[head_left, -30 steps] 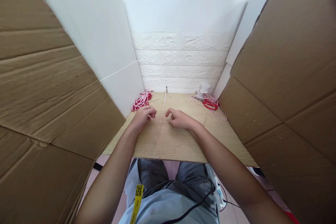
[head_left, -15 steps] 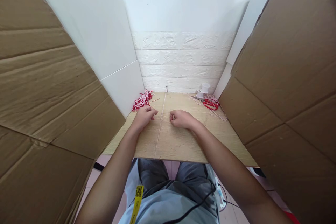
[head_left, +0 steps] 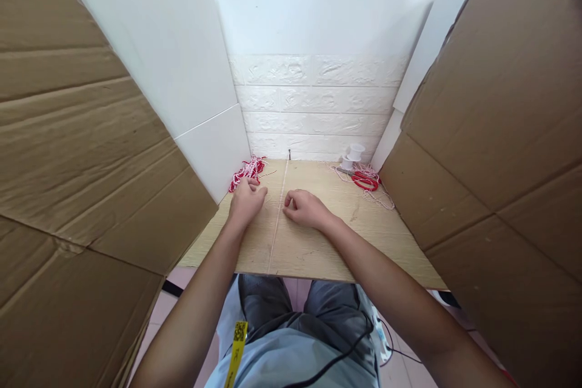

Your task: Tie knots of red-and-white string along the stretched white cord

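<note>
A thin pale cord point(head_left: 278, 218) lies stretched on the wooden table point(head_left: 318, 248). Its long axis runs away from the person, from the near edge of the table straight up to a small dark nail point(head_left: 289, 153) that stands at the far edge, close to the white brick wall point(head_left: 313, 103). The cord looks straight and taut along this whole line.

The two hands lie on either side of this line, about in the middle of its length. The right hand point(head_left: 304, 208) is the nearer one: its curled fingers come right up to the cord from the right side and seem to touch or pinch it, but the strand is too fine to say for sure that it is gripped. The hand is closed into a loose fist. The left hand point(head_left: 246, 199) rests just beside the cord on the left, a little further from it, with the fingers bent and pointing toward the far left corner. One cannot tell if it holds any strand.

Just beyond the left hand, in that corner, lies a heap of red and white cords point(head_left: 246, 172). Well apart, in the far right corner, are red scissors point(head_left: 364, 180), some loose strands and white spools point(head_left: 352, 156). Cardboard panels point(head_left: 82, 151) close both sides.
</note>
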`<state>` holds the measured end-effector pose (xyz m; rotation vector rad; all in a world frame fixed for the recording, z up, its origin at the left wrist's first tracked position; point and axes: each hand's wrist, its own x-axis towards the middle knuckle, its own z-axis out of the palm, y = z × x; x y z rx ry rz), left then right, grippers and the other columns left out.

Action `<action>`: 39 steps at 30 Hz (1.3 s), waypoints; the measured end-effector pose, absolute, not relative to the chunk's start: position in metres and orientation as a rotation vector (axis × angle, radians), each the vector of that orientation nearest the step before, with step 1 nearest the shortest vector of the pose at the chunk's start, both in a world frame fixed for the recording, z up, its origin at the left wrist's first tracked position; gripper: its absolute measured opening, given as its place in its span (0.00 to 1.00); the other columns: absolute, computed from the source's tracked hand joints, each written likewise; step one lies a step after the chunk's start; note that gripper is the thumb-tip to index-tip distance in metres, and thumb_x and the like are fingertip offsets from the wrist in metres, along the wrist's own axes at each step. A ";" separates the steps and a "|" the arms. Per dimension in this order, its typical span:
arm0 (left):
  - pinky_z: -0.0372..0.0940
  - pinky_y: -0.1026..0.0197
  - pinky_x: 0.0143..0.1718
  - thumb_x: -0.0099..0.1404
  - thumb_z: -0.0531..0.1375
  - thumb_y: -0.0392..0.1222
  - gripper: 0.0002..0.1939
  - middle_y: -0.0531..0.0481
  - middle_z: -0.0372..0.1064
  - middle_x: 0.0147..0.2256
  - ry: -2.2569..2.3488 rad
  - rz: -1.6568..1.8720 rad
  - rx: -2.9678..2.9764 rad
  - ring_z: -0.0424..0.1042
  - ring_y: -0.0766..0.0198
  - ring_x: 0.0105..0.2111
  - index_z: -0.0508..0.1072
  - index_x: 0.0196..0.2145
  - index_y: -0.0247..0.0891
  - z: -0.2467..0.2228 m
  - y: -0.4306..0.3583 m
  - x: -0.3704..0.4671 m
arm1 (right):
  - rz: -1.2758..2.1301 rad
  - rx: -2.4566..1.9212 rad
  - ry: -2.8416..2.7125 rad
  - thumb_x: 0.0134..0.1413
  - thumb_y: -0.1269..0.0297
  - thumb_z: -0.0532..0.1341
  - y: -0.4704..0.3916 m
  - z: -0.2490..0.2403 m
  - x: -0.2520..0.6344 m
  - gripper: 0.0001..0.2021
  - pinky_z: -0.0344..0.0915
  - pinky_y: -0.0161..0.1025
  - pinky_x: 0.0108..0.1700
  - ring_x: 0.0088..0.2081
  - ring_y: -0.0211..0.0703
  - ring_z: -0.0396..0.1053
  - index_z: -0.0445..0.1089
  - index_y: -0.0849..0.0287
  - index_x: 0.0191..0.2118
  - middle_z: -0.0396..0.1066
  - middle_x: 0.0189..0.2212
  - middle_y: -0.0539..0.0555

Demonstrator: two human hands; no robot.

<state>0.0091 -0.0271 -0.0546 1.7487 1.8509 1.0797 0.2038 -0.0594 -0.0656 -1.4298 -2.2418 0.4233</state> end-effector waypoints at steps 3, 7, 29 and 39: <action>0.62 0.60 0.37 0.55 0.61 0.44 0.15 0.50 0.71 0.36 1.821 1.179 1.740 0.70 0.62 0.34 0.68 0.40 0.39 -0.051 -0.030 0.010 | 0.435 -1.374 -2.256 0.55 0.68 0.61 -0.058 -0.067 0.204 0.03 0.55 0.34 0.35 0.34 0.39 0.64 0.70 0.59 0.36 0.70 0.33 0.52; 0.62 0.62 0.32 0.56 0.58 0.41 0.10 0.53 0.72 0.31 1.570 0.964 1.902 0.70 0.63 0.30 0.71 0.37 0.39 -0.049 -0.037 0.015 | 0.454 -1.336 -2.266 0.55 0.70 0.59 -0.058 -0.068 0.204 0.03 0.55 0.34 0.35 0.33 0.38 0.64 0.71 0.60 0.35 0.70 0.31 0.52; 0.61 0.61 0.31 0.53 0.56 0.40 0.09 0.50 0.75 0.27 1.411 0.653 2.203 0.71 0.60 0.29 0.77 0.27 0.38 -0.049 -0.041 0.014 | 0.431 -1.398 -2.314 0.56 0.65 0.58 -0.055 -0.071 0.205 0.08 0.53 0.35 0.33 0.30 0.39 0.65 0.70 0.60 0.29 0.72 0.29 0.53; 0.60 0.61 0.30 0.52 0.55 0.39 0.09 0.49 0.74 0.26 1.458 0.589 2.243 0.70 0.60 0.28 0.76 0.25 0.37 -0.049 -0.042 0.014 | 0.479 -1.474 -2.334 0.56 0.67 0.58 -0.055 -0.067 0.207 0.07 0.54 0.34 0.34 0.31 0.39 0.66 0.72 0.61 0.30 0.74 0.30 0.54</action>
